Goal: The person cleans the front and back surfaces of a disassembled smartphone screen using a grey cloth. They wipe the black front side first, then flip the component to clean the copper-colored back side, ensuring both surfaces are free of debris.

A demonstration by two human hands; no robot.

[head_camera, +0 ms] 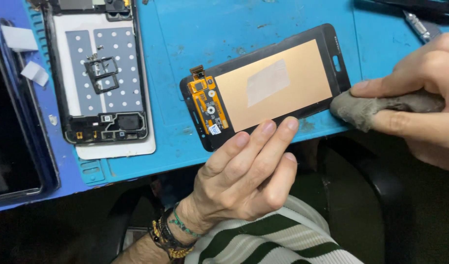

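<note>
Right hand point(425, 93) runs off the right edge, dark tray point(19, 146) cut at left, metal tool point(420, 27) clipped upper right

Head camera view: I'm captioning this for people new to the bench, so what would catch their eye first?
The phone screen panel lies back-up in the middle of the blue mat, copper-coloured with an orange flex cable at its left end. The left hand steadies its near edge, while the right hand presses a grey cloth to its right end. An opened phone frame lies at the left.
</note>
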